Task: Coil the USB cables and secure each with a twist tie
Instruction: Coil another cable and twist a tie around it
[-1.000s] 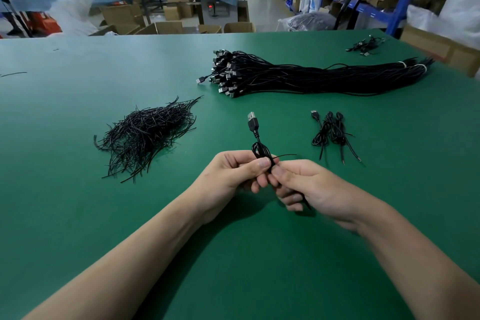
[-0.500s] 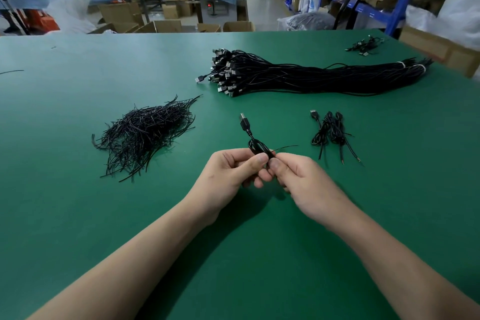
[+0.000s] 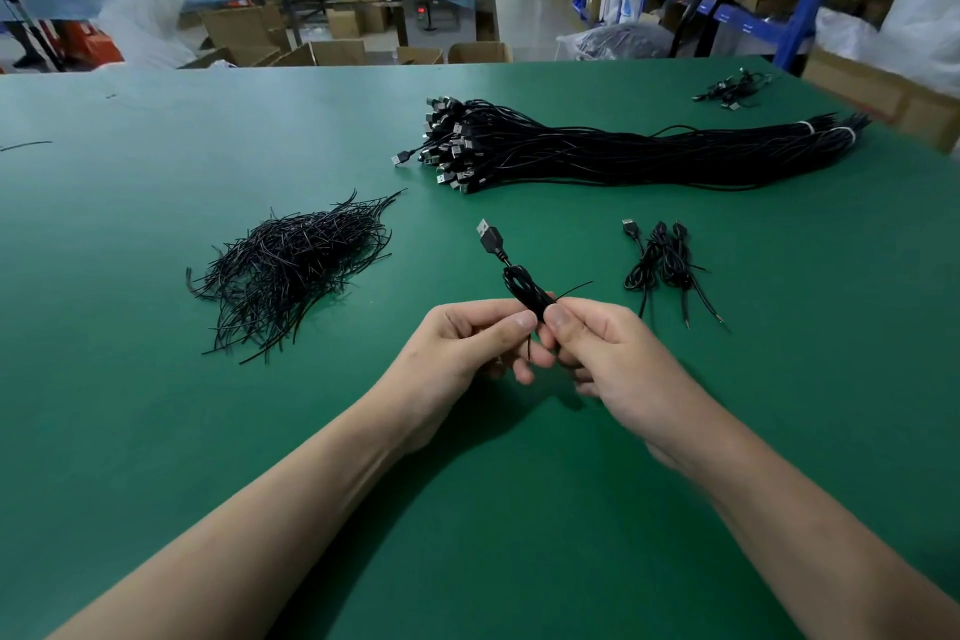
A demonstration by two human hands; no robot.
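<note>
The task looks barely begun: 1 coiled USB cable (image 3: pixel 524 288) is in hand above the green table (image 3: pixel 156 431), near its middle, with its USB-A plug (image 3: pixel 489 235) sticking up and away from the person. The left hand (image 3: pixel 467 343) pinches the coil between thumb and curled fingers, and the right hand (image 3: pixel 613 353) pinches it from the other side, thumb tips almost touching. A twist tie (image 3: pixel 574 287) juts out to the right from the pinch, so the tie seems to be on but not yet twisted shut; how many turns it has cannot be told. A small group of finished coils (image 3: pixel 665 265) lies just right of the hands, perhaps 2 or 3, and a few more cables (image 3: pixel 732 88) sit near the far right corner. A large banded bundle of straight USB cables (image 3: pixel 623 156) remains to be done, beyond the hands. The pile of spare twist ties (image 3: pixel 296 265) lies to the left, well apart from the left hand. Bare green surface surrounds both forearms, and the far edge is well beyond reach of the work.
</note>
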